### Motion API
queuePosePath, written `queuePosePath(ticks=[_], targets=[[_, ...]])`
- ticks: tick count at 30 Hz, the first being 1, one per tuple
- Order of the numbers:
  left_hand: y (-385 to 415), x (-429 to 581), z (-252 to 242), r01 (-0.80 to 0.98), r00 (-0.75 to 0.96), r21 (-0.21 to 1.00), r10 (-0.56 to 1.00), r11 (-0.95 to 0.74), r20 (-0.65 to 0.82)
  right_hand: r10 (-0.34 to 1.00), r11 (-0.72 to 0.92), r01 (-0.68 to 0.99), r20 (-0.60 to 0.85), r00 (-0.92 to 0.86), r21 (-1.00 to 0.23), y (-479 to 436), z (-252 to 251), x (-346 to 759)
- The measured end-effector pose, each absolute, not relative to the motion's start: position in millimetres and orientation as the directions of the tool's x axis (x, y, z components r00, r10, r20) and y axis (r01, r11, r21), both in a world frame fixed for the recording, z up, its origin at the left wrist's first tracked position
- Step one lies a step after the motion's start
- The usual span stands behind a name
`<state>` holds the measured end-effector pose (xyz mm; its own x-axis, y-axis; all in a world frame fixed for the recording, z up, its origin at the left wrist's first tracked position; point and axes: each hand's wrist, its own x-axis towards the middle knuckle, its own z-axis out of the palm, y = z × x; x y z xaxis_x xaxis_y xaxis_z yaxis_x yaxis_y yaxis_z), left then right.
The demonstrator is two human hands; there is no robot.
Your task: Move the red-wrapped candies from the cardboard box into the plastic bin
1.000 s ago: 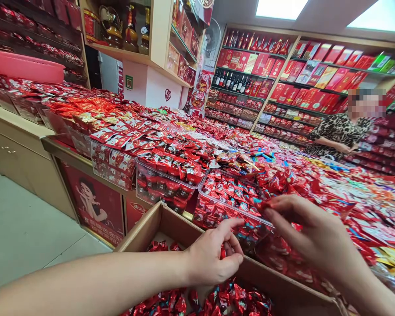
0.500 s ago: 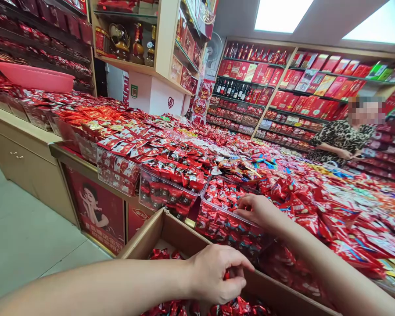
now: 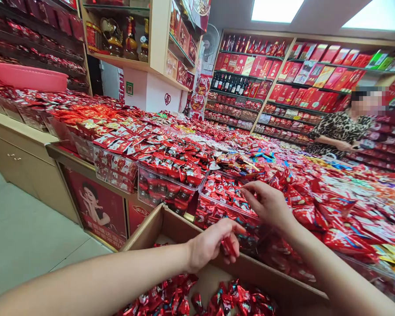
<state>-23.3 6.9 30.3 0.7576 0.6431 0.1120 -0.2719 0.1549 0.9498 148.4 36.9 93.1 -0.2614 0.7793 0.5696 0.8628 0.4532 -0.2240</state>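
My left hand (image 3: 213, 245) is curled around red wrapped candies (image 3: 229, 246), above the cardboard box (image 3: 181, 231). Inside that box, more red wrapped candies (image 3: 171, 296) lie in loose heaps with bare cardboard showing between them. My right hand (image 3: 266, 202) hovers over the right side of a clear plastic bin (image 3: 224, 206) filled with small red candies. Its thumb and fingers are apart, and I see nothing between them.
A neighbouring clear bin (image 3: 166, 186) holds dark-and-red packets. Larger red packets (image 3: 329, 215) are heaped to the right. A pink basin (image 3: 26, 75) rests on the candies at far left. Across the display stands a person (image 3: 340, 131) in a leopard-print top.
My left hand has risen from the box with candies in its fingers. My right hand has lifted slightly off the bin and moved right, its fingers spreading. The view has shifted slightly.
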Motion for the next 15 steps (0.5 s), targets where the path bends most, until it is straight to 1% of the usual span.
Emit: queuePosePath(ticks=[2, 3, 4, 6, 8, 9, 11, 13, 15], targets=[[9.6, -23.6, 33.5, -0.381, 0.778, 0.87, 0.616, 0.314, 0.119, 0.72, 0.512, 0.818, 0.652, -0.24, -0.263, 13.2, 90.5, 142.1], [10.4, -23.5, 34.7, -0.404, 0.78, 0.846, 0.615, 0.349, 0.119, 0.727, 0.516, 0.798, 0.652, -0.215, -0.312, -0.2, 86.8, 138.4], [10.7, -23.2, 35.7, -0.399, 0.781, 0.843, 0.616, 0.36, 0.106, 0.764, 0.506, 0.775, 0.614, -0.199, -0.378, -13.6, 81.3, 134.9], [9.9, -21.4, 36.5, -0.31, 0.784, 0.887, 0.619, 0.343, 0.034, 0.862, 0.45, 0.717, 0.468, -0.193, -0.533, -36.4, 66.5, 129.5], [8.2, -18.9, 35.5, -0.181, 0.794, 0.931, 0.606, 0.316, -0.051, 0.931, 0.35, 0.63, 0.335, -0.148, -0.694, -50.7, 49.9, 128.0], [7.4, -17.6, 34.2, -0.134, 0.802, 0.942, 0.592, 0.308, -0.079, 0.955, 0.286, 0.56, 0.276, -0.104, -0.778, -54.5, 42.1, 128.7], [6.8, -15.5, 30.2, -0.097, 0.827, 0.948, 0.554, 0.302, -0.092, 0.991, 0.131, 0.353, 0.135, -0.014, -0.927, -57.6, 28.7, 132.4], [7.8, -13.7, 24.8, -0.086, 0.844, 0.954, 0.53, 0.287, -0.083, 0.999, 0.003, 0.15, 0.009, 0.04, -0.989, -58.1, 18.3, 137.2], [9.0, -11.8, 19.9, -0.056, 0.852, 0.958, 0.514, 0.281, -0.101, 0.995, -0.044, 0.056, -0.039, 0.095, -0.997, -59.0, 10.3, 141.0]])
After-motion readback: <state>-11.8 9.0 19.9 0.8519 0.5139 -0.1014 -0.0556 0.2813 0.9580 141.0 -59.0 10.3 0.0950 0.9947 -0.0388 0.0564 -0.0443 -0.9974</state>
